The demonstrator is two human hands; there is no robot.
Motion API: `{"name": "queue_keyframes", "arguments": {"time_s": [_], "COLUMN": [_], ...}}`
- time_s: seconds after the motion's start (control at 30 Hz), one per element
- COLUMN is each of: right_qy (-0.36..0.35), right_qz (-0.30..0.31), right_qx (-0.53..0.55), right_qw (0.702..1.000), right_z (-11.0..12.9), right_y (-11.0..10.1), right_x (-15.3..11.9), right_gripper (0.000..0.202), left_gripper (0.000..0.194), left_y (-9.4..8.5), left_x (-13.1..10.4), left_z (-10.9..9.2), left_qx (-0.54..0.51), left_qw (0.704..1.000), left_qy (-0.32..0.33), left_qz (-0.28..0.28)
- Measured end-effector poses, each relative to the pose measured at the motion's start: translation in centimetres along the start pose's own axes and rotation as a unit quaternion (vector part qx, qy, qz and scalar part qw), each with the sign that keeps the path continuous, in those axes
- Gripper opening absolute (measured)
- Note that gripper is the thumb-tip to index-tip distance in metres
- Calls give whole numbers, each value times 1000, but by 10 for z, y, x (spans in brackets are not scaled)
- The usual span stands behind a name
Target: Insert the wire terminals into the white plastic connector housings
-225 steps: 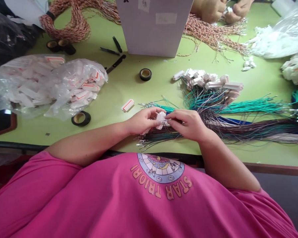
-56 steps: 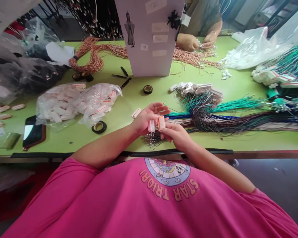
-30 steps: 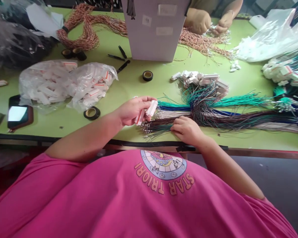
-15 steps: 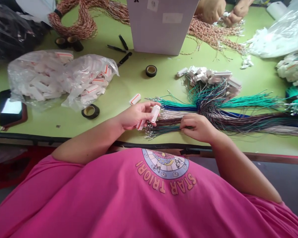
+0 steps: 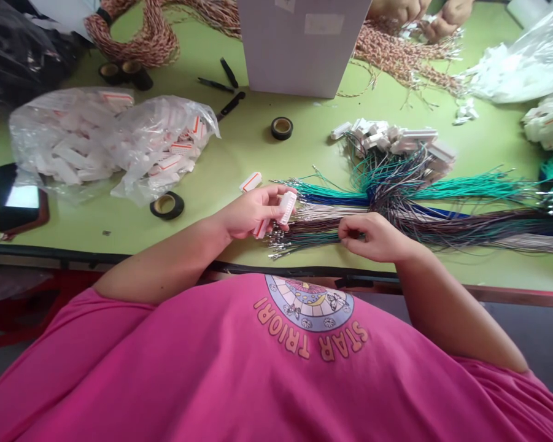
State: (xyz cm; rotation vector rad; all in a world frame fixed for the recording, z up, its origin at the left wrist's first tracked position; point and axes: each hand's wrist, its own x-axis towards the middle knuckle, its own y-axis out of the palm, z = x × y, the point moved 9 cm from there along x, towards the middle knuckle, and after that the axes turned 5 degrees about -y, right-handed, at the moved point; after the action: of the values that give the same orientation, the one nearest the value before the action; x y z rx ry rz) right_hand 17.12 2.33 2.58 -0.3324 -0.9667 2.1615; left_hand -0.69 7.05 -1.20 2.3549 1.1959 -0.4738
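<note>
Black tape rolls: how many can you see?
At least 4: a roll at upper middle, another roll beside the bags, a short roll and tall roll behind them. The tall roll may be a stack.

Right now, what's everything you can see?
held connectors: two, white, left hand
loose connector: one, white, centre
wires: many, multicoloured, right
connector piles: two, white, right
bagged connectors: many, white, left
tape rolls: four, black, left and centre
knife: one, black-handled, centre
slim tools: two, black, beside knife
phone: one, dark, left
panel: one, purplish, top
twisted wires: many, reddish, top
translucent bag: one, white, upper right
plastic: count unclear, black, upper left
table: one, green, throughout
coworker's hands: two, top right
shirt: one, pink, bottom
left hand: one, centre
right hand: one, at wires
</note>
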Motion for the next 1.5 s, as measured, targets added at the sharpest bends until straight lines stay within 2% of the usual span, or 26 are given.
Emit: {"name": "queue_keyframes", "arguments": {"time_s": [0.1, 0.2, 0.27, 0.33, 0.4, 0.47, 0.5, 0.57, 0.73, 0.83, 0.93, 1.03, 1.17, 1.37, 1.5], "right_qy": [18, -25, -67, -81, -43, 14, 30, 27, -13, -12, 18, 76, 133, 135, 100], "right_qz": [82, 170, 198, 153, 41, -82, -125, -165, -162, -135, -113, -92, -79, -77, -84], "right_qx": [39, 49, 58, 63, 67, 53, 34, -24, -162, -194, -158, -62, 15, 22, 60], "right_qw": [996, 984, 976, 983, 996, 995, 991, 986, 973, 972, 981, 991, 988, 988, 990], "right_z": [13, 43, 59, 62, 49, 29, 23, 20, 33, 34, 28, 16, 7, 8, -3], "right_y": [10, 28, 39, 38, 26, 11, 5, 2, 9, 15, 16, 17, 24, 32, 10], "right_x": [7, 24, 37, 50, 59, 57, 54, 48, 41, 43, 45, 47, 50, 54, 51], "right_gripper": [19, 24, 21, 19, 19, 17, 16, 18, 26, 29, 28, 22, 21, 21, 20], "left_gripper": [47, 52, 55, 57, 62, 66, 68, 70, 71, 69, 67, 60, 57, 53, 54], "left_y": [4, 10, 13, 15, 18, 20, 20, 21, 19, 15, 11, 8, 10, 14, 7], "left_x": [1, 1, 2, 2, 2, 3, 3, 5, 7, 7, 6, 5, 4, 4, 3], "left_z": [3, 7, 10, 12, 13, 13, 13, 13, 16, 18, 18, 15, 14, 15, 5], "left_qx": [5, 3, -5, -18, -32, -46, -54, -68, -72, -33, 28, 62, 85, 119, 141], "left_qw": [1000, 999, 998, 998, 996, 995, 994, 993, 994, 997, 999, 998, 996, 993, 989], "left_qy": [-4, -11, -14, -14, -10, -5, -3, -3, -12, -15, -3, 17, 20, 0, 36], "left_qz": [16, 40, 53, 66, 80, 92, 95, 98, 85, 66, 35, 5, -11, -13, -16]}}
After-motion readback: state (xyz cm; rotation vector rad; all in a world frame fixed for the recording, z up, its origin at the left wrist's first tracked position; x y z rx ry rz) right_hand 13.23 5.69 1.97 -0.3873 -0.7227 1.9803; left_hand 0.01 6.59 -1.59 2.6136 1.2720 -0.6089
